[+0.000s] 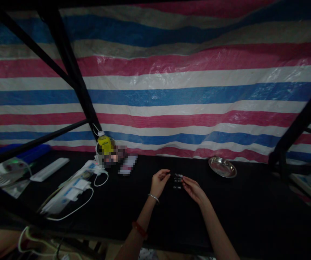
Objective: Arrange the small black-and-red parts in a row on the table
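Observation:
Several small, shiny, clear-looking tubes (177, 187) lie in short rows on the black tabletop between my hands. Their exact kind is too small and dark to tell. My right hand (194, 188) reaches in from the right, its thumb and fingers pinched at the end of the topmost small tube (178, 175). On the other side, my left hand (160, 180) is closed with its thumb and index fingertips close together beside the tubes' left ends. Whatever sits between those fingertips is dark and I cannot make it out.
A round steel dish (222, 167) stands at the back right. Farther left are a yellow bottle (106, 145), a phone-like blurred object (128, 164), a power strip (56, 200) with white cables and a white bar (50, 169). Black frame posts (76, 83) rise before a striped sheet (171, 97).

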Demonstrator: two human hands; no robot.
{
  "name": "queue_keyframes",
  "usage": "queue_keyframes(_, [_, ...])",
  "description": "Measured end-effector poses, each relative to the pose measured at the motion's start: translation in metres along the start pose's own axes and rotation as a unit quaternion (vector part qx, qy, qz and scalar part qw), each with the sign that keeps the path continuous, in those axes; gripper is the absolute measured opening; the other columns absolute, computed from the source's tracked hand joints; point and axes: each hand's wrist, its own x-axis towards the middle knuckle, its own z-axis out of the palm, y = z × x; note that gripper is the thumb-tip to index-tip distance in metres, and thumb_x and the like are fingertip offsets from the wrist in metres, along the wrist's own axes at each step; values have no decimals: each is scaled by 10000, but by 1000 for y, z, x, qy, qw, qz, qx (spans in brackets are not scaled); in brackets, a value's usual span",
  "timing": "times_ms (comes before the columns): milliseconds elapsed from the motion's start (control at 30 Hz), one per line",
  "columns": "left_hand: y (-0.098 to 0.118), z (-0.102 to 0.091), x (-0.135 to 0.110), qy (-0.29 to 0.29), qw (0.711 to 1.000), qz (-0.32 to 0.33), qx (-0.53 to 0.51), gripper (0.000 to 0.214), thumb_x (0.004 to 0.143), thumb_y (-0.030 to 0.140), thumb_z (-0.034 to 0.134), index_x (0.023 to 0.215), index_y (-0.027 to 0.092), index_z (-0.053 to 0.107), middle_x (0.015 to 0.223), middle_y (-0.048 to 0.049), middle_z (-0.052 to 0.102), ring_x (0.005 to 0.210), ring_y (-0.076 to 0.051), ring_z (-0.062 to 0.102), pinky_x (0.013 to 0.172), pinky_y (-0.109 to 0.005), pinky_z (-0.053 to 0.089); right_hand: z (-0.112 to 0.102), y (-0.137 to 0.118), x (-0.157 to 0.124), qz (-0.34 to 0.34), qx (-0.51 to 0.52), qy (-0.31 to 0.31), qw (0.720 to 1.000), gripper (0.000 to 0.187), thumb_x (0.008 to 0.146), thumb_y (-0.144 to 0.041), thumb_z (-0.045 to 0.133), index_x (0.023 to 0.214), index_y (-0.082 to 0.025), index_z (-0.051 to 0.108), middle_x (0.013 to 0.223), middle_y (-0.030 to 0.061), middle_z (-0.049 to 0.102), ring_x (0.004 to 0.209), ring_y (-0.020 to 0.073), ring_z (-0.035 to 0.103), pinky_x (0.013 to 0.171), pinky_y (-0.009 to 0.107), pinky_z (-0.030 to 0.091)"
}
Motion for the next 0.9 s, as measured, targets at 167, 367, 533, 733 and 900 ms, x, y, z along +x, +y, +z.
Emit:
queue_keyframes(167, [-9, -3, 0, -1, 998, 26, 56, 161, 672, 287, 649, 779, 166, 641, 700, -10, 635, 637, -131, 572, 625, -254, 457, -7, -7, 2, -117, -47, 104, 987, 368, 530, -360, 789, 823, -161, 692, 614, -3, 618, 459, 73, 476, 410, 200, 389])
queue_keyframes(367, [-32, -9, -6, -1, 981, 75, 177, 206, 708, 229, 626, 904, 238, 685, 869, -37, 674, 828, -186, 590, 816, -346, 454, -23, -10, 2, -333, -268, 251, 868, 375, 667, -502, 643, 877, -195, 690, 827, 42, 643, 760, 179, 551, 725, 313, 435])
queue_keyframes(533, [-46, -12, -8, -26, 964, 67, 255, 157, 718, 268, 641, 861, 284, 703, 898, -23, 692, 892, -210, 574, 866, -386, 405, -31, -6, 3, -326, -490, 236, 773, 423, 781, -547, 489, 944, -216, 696, 796, 82, 574, 829, 233, 469, 808, 366, 380])
queue_keyframes(733, [-48, -14, -5, -46, 956, 73, 281, 147, 726, 280, 637, 860, 290, 695, 911, -13, 683, 932, -213, 548, 877, -381, 370, -32, 1, 6, -325, -623, 197, 683, 345, 817, -470, 470, 916, -253, 719, 762, 78, 492, 750, 213, 412, 740, 350, 358])
queue_keyframes(900, [-50, -15, -6, -57, 947, 71, 307, 149, 723, 254, 628, 856, 287, 686, 931, -10, 645, 959, -214, 516, 873, -370, 363, -33, 4, 7, -316, -657, 197, 656, 309, 816, -447, 469, 894, -280, 718, 787, 70, 471, 758, 210, 405, 718, 344, 354])
